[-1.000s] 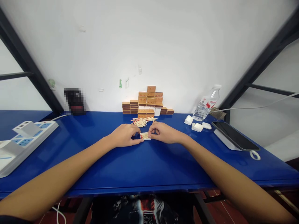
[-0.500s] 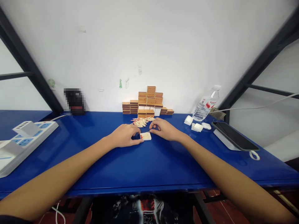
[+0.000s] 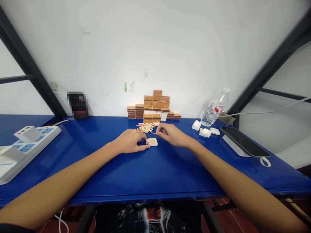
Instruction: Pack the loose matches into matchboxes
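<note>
A small white matchbox tray (image 3: 155, 144) with a few red-headed matches inside lies on the blue table. My left hand (image 3: 131, 141) steadies its left end, thumb at the near corner and fingers curled at the far one. Just above and right of the tray, my right hand (image 3: 170, 133) pinches a single match (image 3: 153, 133) between thumb and fingertips, its stick pointing left. Directly behind lies a loose pile of matches (image 3: 145, 127), heads mostly to the left. The right fingertips are close to the pile's right end.
Stacked matchboxes (image 3: 148, 105) stand against the wall behind the pile. At right are a leaning water bottle (image 3: 213, 108), small white cases (image 3: 205, 132) and a phone (image 3: 245, 141) on a white stand. A power strip (image 3: 31, 145) lies at left on the blue table (image 3: 145, 174).
My right hand has moved slightly up and away from the tray, and the match in its fingers now shows near the pile. My left hand stays at the tray.
</note>
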A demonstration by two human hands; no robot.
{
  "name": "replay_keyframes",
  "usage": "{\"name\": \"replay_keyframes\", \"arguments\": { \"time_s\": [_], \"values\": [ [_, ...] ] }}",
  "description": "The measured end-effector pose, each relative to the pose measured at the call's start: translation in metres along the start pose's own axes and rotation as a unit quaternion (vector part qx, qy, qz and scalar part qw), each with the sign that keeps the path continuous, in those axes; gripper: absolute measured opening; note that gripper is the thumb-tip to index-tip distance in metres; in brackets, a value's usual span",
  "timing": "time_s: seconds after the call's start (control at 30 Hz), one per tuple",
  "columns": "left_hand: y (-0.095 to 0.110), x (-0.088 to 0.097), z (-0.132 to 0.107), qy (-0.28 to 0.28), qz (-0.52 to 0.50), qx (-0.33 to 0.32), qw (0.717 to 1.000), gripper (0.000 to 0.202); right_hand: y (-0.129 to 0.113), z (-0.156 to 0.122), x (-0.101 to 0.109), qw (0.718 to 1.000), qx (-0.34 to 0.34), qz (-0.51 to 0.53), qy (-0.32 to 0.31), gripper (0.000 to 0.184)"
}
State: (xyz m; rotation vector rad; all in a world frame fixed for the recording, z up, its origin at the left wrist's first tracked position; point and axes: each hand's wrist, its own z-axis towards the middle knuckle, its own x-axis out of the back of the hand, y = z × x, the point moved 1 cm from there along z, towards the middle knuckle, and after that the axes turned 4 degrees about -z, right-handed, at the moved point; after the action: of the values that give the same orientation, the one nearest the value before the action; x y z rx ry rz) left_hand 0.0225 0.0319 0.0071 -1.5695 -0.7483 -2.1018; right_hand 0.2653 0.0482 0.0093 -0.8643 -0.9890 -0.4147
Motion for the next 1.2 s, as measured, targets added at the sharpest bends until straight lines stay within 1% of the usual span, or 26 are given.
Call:
{"name": "replay_keyframes", "arguments": {
  "time_s": [0.07,0.1,0.17,0.23,0.3,0.37,0.47,0.57,0.6,0.67,0.77,0.93,1.07,1.13,1.2],
  "values": [
    [0.0,0.0,0.0,0.0,-0.003,0.0,1.0,0.032,-0.002,0.0,-0.004,1.0,0.011,-0.008,-0.012,0.008],
    [0.0,0.001,0.0,0.001,-0.003,-0.001,1.0,0.032,-0.001,0.0,-0.006,1.0,0.018,-0.02,-0.015,0.012],
    [0.0,0.001,0.0,0.003,-0.002,-0.004,1.0,0.033,0.001,-0.001,-0.01,0.998,0.029,-0.049,-0.017,0.026],
    [0.0,0.0,0.0,0.003,0.002,-0.004,1.0,0.033,0.004,-0.001,-0.012,0.997,0.037,-0.069,-0.015,0.037],
    [0.0,0.0,0.0,0.002,0.007,-0.003,1.0,0.033,0.006,-0.001,-0.011,0.996,0.041,-0.074,-0.009,0.039],
    [-0.001,-0.001,0.0,0.001,0.009,-0.002,1.0,0.033,0.006,0.0,-0.009,0.997,0.039,-0.066,0.0,0.037],
    [-0.001,0.0,0.0,0.002,0.008,-0.003,1.0,0.032,0.003,0.002,-0.004,1.0,0.005,-0.007,0.028,0.028],
    [0.0,0.0,-0.001,0.003,0.009,-0.003,1.0,0.033,-0.003,0.003,0.001,0.992,-0.03,0.113,0.056,0.016],
    [0.0,0.0,-0.001,0.002,0.008,-0.002,1.0,0.034,-0.005,0.003,0.002,0.986,-0.039,0.153,0.052,0.014],
    [0.001,0.0,-0.001,0.002,0.006,0.001,1.0,0.034,-0.008,0.003,0.003,0.975,-0.059,0.211,0.026,0.017],
    [0.001,-0.001,0.0,0.013,0.005,0.004,1.0,0.033,-0.01,0.002,0.001,0.969,-0.074,0.237,-0.013,0.023],
    [0.002,0.0,-0.001,0.018,0.008,0.008,1.0,0.032,-0.009,0.002,-0.005,0.979,-0.026,0.201,-0.01,0.019],
    [0.003,0.001,-0.001,0.014,0.005,0.011,1.0,0.032,-0.01,0.002,-0.01,0.993,-0.016,0.111,-0.025,0.011],
    [0.003,0.001,0.0,0.013,0.004,0.01,1.0,0.033,-0.01,0.002,-0.011,0.998,0.002,0.065,-0.027,0.009],
    [0.002,0.0,0.0,0.013,0.004,0.01,1.0,0.033,-0.01,0.001,-0.009,0.998,0.025,0.045,-0.019,0.01]
  ]
}}
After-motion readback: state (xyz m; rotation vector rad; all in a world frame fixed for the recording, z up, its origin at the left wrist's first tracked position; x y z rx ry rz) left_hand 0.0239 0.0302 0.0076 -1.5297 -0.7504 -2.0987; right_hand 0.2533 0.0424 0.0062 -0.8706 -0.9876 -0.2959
